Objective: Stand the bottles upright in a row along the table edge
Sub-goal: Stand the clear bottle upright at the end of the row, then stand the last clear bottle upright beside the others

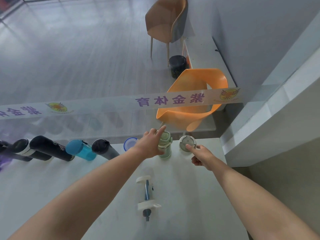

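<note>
My left hand (150,143) is wrapped around the pale green bottle (165,144), which stands upright at the far edge of the white table (107,184); my forefinger lies stretched out along its lid. My right hand (200,155) is mostly curled, holding nothing, with its forefinger tip pressed on the lid of the white bottle (186,144), which stands just right of the green one.

To the left of my left hand the row runs along the far edge: a bottle with a blue-rimmed lid (129,143), partly hidden behind my wrist, then a dark grey bottle (103,149), a clear blue bottle (81,149), a tall black bottle (50,148) and a black bottle with a white band (26,149). All stand upright.

Nearer to me, between my forearms, a clear bottle with white ends (147,193) lies on its side, its spout pointing toward me. Beyond the glass panel sits an orange chair (194,101).
</note>
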Action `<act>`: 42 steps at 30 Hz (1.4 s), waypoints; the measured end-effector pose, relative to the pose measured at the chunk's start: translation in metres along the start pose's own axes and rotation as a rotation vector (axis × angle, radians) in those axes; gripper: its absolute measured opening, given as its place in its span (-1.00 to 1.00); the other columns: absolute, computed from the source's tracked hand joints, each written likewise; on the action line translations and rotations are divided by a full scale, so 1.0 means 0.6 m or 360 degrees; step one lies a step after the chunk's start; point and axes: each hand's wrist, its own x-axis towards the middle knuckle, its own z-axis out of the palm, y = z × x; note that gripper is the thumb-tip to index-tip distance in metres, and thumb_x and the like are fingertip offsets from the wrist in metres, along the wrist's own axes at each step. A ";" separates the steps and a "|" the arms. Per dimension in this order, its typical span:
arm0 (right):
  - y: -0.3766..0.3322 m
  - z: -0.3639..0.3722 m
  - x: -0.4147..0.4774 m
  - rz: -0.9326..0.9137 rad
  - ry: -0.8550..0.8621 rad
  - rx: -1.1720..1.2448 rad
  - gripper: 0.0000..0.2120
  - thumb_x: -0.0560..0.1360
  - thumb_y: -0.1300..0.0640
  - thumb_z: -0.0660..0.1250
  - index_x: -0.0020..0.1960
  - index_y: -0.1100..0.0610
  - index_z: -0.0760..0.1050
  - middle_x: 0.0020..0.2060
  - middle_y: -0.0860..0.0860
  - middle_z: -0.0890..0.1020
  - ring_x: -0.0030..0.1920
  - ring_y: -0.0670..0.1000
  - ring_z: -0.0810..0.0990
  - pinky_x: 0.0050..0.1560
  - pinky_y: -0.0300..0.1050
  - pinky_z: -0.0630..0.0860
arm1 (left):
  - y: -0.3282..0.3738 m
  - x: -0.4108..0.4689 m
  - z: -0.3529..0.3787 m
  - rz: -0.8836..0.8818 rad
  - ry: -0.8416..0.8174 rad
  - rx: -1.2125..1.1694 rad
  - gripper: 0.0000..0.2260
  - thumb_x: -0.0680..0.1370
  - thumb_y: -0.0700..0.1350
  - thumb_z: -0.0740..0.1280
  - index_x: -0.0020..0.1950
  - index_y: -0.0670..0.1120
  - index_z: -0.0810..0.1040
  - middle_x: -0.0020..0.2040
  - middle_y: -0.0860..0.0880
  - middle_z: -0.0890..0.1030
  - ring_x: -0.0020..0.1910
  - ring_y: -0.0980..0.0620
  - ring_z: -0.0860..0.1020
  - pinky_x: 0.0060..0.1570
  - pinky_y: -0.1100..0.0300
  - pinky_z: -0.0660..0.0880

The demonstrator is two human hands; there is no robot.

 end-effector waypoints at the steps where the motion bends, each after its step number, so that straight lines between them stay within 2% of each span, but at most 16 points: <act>1: 0.007 0.003 -0.010 0.0001 -0.0003 -0.0015 -0.23 0.40 -0.31 0.42 0.40 0.16 0.34 -0.29 0.15 0.64 -0.32 0.05 0.63 -0.25 -0.08 0.63 | -0.006 -0.012 0.004 -0.0001 0.0046 -0.0038 0.00 0.38 0.12 0.51 0.54 0.22 -0.17 0.48 -0.12 0.24 0.37 -0.25 0.32 0.26 -0.20 0.43; 3: 0.024 0.016 -0.035 0.0012 0.0003 -0.0039 -0.34 0.45 -0.25 0.40 0.21 0.31 0.46 -0.25 0.18 0.65 -0.30 0.08 0.63 -0.17 -0.02 0.64 | -0.020 -0.041 0.010 -0.0004 0.0142 -0.0113 0.01 0.41 0.09 0.51 0.56 0.18 -0.20 0.52 -0.16 0.19 0.39 -0.27 0.31 0.31 -0.17 0.39; 5: 0.041 0.037 -0.065 0.0046 0.0035 -0.0028 -0.52 0.54 -0.15 0.33 0.01 0.32 0.50 -0.29 0.19 0.62 -0.37 0.08 0.59 -0.24 -0.04 0.60 | -0.033 -0.078 0.020 0.0002 0.0261 -0.0165 -0.09 0.46 0.06 0.47 0.57 0.09 -0.11 0.46 -0.15 0.28 0.33 -0.24 0.37 0.26 -0.13 0.43; 9: 0.074 0.111 -0.118 0.0176 -0.0007 -0.0186 -0.74 0.60 0.15 0.09 -0.17 0.20 0.45 -0.34 0.15 0.61 -0.45 0.06 0.50 -0.38 -0.18 0.40 | -0.067 -0.160 0.082 -0.0004 0.0452 -0.0324 -0.67 0.56 -0.03 0.33 0.28 -0.10 0.39 0.16 -0.10 0.50 0.07 -0.13 0.50 0.00 -0.03 0.52; 11: 0.095 0.163 -0.131 0.0203 -0.0085 -0.0275 -0.79 0.59 0.22 0.07 -0.12 0.21 0.45 -0.27 0.16 0.61 -0.38 0.07 0.53 -0.35 -0.14 0.42 | -0.092 -0.196 0.134 -0.0133 0.0319 -0.0414 -0.82 0.58 -0.04 0.28 0.08 -0.12 0.44 0.04 -0.10 0.52 -0.03 -0.11 0.50 -0.07 0.05 0.46; 14: 0.137 0.244 -0.142 0.0098 -0.0163 -0.0430 -0.81 0.58 0.13 0.16 0.09 0.15 0.49 -0.08 0.10 0.61 -0.15 0.06 0.57 -0.12 -0.08 0.48 | -0.128 -0.241 0.219 -0.0564 -0.0042 -0.0553 -0.76 0.59 0.02 0.26 0.13 -0.12 0.41 0.08 -0.12 0.53 -0.02 -0.11 0.51 -0.08 0.13 0.39; 17: 0.178 0.303 -0.157 0.0096 -0.0337 -0.0470 -0.48 0.46 -0.10 0.29 0.40 -0.10 0.34 0.17 0.05 0.59 0.06 0.02 0.56 0.06 -0.15 0.44 | -0.130 -0.275 0.280 -0.0831 -0.0362 -0.0884 -0.65 0.59 0.06 0.26 0.25 -0.09 0.29 0.09 -0.11 0.54 -0.07 -0.05 0.52 -0.16 0.15 0.40; 19: 0.197 0.322 -0.166 0.0098 -0.0450 -0.0364 -0.34 0.39 -0.13 0.35 0.45 -0.10 0.27 0.13 0.02 0.63 -0.01 -0.03 0.59 0.01 -0.15 0.47 | -0.119 -0.284 0.299 -0.0893 -0.0425 -0.1163 -0.66 0.59 0.04 0.25 0.26 -0.06 0.24 0.05 -0.06 0.57 -0.12 0.02 0.52 -0.25 0.18 0.41; 22: 0.204 0.304 -0.186 0.0008 -0.0478 -0.0231 -0.52 0.43 0.01 0.42 0.32 -0.03 0.41 -0.13 -0.07 0.71 -0.16 -0.08 0.64 -0.02 -0.10 0.53 | -0.101 -0.275 0.305 -0.0854 -0.0388 -0.1325 -0.71 0.58 0.03 0.25 0.23 0.00 0.26 -0.04 -0.01 0.61 -0.16 0.05 0.54 -0.24 0.19 0.43; 24: 0.203 0.268 -0.200 -0.0057 -0.0415 -0.0239 -0.59 0.43 0.02 0.44 0.25 -0.10 0.44 -0.08 0.00 0.72 -0.15 -0.06 0.64 -0.06 -0.11 0.53 | -0.077 -0.263 0.297 -0.0812 -0.0394 -0.1343 -0.73 0.56 0.06 0.24 0.21 0.06 0.27 -0.04 -0.05 0.63 -0.17 0.00 0.55 -0.19 0.14 0.46; 28: 0.200 0.169 -0.206 -0.0137 -0.0199 -0.0282 -0.69 0.56 0.05 0.34 0.26 -0.17 0.39 -0.07 0.02 0.72 -0.21 -0.04 0.71 -0.17 -0.15 0.53 | 0.000 -0.217 0.268 -0.0629 -0.0435 -0.1289 -0.71 0.56 0.14 0.21 0.26 0.14 0.32 0.01 -0.10 0.64 -0.05 -0.08 0.61 -0.09 0.09 0.53; 30: 0.194 0.115 -0.204 -0.0176 -0.0076 -0.0274 -0.85 0.61 0.09 0.26 0.14 -0.02 0.54 -0.19 0.03 0.72 -0.26 0.01 0.72 -0.25 -0.16 0.52 | 0.043 -0.181 0.261 -0.0527 -0.0474 -0.1280 -0.64 0.52 0.20 0.20 0.30 0.16 0.36 0.04 -0.10 0.63 -0.03 -0.10 0.62 0.02 0.00 0.59; 34: 0.180 0.005 -0.173 -0.0171 0.0135 -0.0233 -0.73 0.61 0.18 0.16 -0.11 0.28 0.57 -0.29 0.15 0.72 -0.31 0.15 0.72 -0.38 -0.16 0.46 | 0.140 -0.104 0.218 -0.0261 -0.0458 -0.1058 -0.63 0.57 0.11 0.18 0.38 0.11 0.37 0.15 -0.07 0.62 0.08 -0.09 0.58 0.02 0.11 0.52; 36: 0.171 -0.042 -0.154 -0.0142 0.0194 -0.0161 -0.75 0.60 0.22 0.14 -0.15 0.27 0.53 -0.34 0.13 0.69 -0.38 0.12 0.68 -0.42 -0.18 0.41 | 0.182 -0.064 0.189 -0.0034 -0.0267 -0.0797 -0.66 0.60 -0.02 0.20 0.38 0.00 0.42 0.23 -0.10 0.56 0.21 -0.11 0.50 0.14 0.11 0.45; 39: 0.154 -0.099 -0.124 -0.0069 0.0239 -0.0009 -0.76 0.59 0.25 0.12 -0.18 0.21 0.49 -0.39 0.11 0.64 -0.46 0.04 0.58 -0.42 -0.20 0.33 | 0.213 0.001 0.147 0.0401 0.0293 -0.0199 -0.69 0.53 -0.17 0.27 0.28 -0.04 0.48 0.28 -0.09 0.49 0.28 -0.16 0.40 0.20 -0.04 0.44; 42: 0.140 -0.143 -0.082 0.0010 0.0260 0.0173 -0.75 0.63 0.21 0.11 -0.09 0.24 0.52 -0.37 0.14 0.65 -0.47 0.00 0.55 -0.42 -0.21 0.34 | 0.226 0.057 0.114 0.0313 0.0314 0.0112 -0.50 0.50 -0.14 0.33 0.41 0.03 0.29 0.47 -0.19 0.24 0.47 -0.29 0.14 0.40 -0.18 0.27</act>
